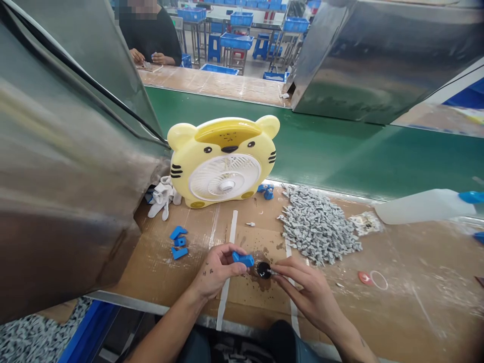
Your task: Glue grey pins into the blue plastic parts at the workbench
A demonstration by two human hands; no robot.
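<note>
A small blue block is pinched between the thumb and fingers of my left hand. Just right of it, a small round container of dark liquid stands on the brown cardboard. My right hand has its fingers pinched on a small thin grey piece, whose tip is at the container. Several blue blocks lie to the left of my left hand. Beyond my right hand spreads a heap of small grey pieces, and one light piece lies apart from it.
A yellow animal-faced fan stands behind my hands, with white gloves at its left. A plastic bottle lies at the right. Metal housings flank the green belt. Across it sits a person.
</note>
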